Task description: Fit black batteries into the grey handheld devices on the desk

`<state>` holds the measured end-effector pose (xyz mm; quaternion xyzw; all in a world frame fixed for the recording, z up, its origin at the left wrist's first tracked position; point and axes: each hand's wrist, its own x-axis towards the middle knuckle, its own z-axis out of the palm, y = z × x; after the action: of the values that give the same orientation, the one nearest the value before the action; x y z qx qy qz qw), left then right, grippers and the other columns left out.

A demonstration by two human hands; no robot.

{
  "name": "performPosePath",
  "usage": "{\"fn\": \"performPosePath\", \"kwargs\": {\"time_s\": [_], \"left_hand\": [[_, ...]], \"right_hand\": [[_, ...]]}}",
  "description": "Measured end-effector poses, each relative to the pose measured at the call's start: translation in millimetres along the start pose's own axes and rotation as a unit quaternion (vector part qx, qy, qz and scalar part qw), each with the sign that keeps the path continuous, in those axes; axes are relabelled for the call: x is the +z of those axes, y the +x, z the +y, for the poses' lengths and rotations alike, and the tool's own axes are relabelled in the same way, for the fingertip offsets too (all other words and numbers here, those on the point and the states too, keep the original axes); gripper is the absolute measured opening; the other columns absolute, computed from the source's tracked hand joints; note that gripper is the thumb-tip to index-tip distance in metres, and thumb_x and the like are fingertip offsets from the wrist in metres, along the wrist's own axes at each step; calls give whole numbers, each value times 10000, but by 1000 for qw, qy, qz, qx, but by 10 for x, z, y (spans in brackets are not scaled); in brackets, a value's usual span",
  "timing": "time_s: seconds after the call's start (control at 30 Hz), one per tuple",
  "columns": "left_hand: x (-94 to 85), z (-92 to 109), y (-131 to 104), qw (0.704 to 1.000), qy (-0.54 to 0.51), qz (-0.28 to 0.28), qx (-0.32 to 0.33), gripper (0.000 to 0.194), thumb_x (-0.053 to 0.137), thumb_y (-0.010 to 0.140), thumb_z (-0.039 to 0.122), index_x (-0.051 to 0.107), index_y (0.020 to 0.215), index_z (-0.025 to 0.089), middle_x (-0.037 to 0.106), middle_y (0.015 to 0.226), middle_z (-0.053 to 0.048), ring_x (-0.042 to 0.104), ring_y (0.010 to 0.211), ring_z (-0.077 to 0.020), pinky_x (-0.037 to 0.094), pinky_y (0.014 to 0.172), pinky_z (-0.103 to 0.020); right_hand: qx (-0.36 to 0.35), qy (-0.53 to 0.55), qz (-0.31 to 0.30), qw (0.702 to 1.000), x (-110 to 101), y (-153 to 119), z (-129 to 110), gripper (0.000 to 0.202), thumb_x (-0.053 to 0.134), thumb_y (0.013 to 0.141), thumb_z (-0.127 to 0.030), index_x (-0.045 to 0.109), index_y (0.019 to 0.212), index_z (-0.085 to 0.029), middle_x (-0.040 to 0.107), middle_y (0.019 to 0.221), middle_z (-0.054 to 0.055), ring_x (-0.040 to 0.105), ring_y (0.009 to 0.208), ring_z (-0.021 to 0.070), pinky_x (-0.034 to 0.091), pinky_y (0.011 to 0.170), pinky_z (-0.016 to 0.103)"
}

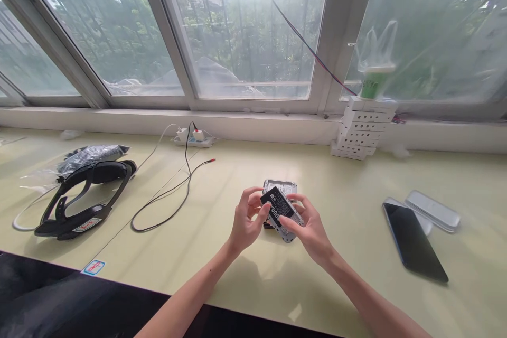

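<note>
Held in front of me over the table is a small grey device casing (288, 235), tilted, with a black battery (278, 203) printed in white lying over its open side. My left hand (249, 219) is closed at the battery's left edge, thumb on its face. On the other side, my right hand (312, 227) grips the casing's right edge, its thumb across the lower part of the battery. Whether the battery is fully seated in the casing I cannot tell. Just behind my hands, a second grey casing (292, 186) lies on the table, partly hidden.
At right lie a black phone (414, 240) and a clear plastic case (433, 211). White boxes (362, 129) stand stacked by the window, a green cup (374, 83) on top. Leftward are a black cable (188, 185), a power strip (196, 141) and a black headset (85, 200).
</note>
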<state>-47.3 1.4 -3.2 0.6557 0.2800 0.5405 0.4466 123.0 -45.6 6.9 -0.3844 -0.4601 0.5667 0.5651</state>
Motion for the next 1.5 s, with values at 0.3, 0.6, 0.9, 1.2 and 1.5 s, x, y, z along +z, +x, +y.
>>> {"fn": "performPosePath", "kwargs": {"time_s": [0.3, 0.6, 0.9, 1.2, 1.5], "left_hand": [[57, 59, 77, 997, -14, -33, -70, 269, 620, 912, 379, 514, 1101, 221, 578, 772, 29, 486, 518, -58, 406, 423, -148], [-24, -30, -14, 982, -66, -123, -125, 535, 677, 850, 472, 421, 1260, 243, 614, 886, -29, 573, 598, -102, 417, 451, -170], [136, -5, -78, 968, -80, -147, -189, 602, 746, 814, 340, 364, 1274, 276, 635, 816, -6, 594, 573, -126, 437, 463, -214], [132, 45, -61, 966, -83, -112, -217, 539, 674, 864, 395, 340, 1274, 291, 519, 623, 60, 448, 443, -87, 300, 390, -173], [34, 23, -60, 960, -120, -114, -224, 527, 667, 867, 391, 339, 1272, 314, 465, 657, 63, 343, 480, -62, 228, 435, -163]], "right_hand": [[-24, -26, -69, 997, 10, 36, 15, 506, 784, 749, -291, 559, 1200, -253, 707, 995, 42, 706, 898, 226, 590, 780, 363], [-15, -16, 114, 993, -35, 82, 32, 364, 788, 757, -407, 502, 904, -237, 583, 606, -79, 487, 395, 88, 371, 336, 201], [-6, -24, 112, 993, 0, 49, 20, 362, 739, 788, -478, 479, 882, -245, 644, 632, -30, 595, 431, 167, 460, 350, 274], [-8, -21, 63, 998, -13, 84, 32, 355, 631, 857, -567, 479, 872, -247, 631, 593, -35, 594, 386, 177, 445, 351, 285], [22, 95, 8, 995, -52, 104, 60, 534, 340, 945, -678, 544, 847, -194, 651, 571, 26, 547, 348, 147, 390, 328, 244]]}}
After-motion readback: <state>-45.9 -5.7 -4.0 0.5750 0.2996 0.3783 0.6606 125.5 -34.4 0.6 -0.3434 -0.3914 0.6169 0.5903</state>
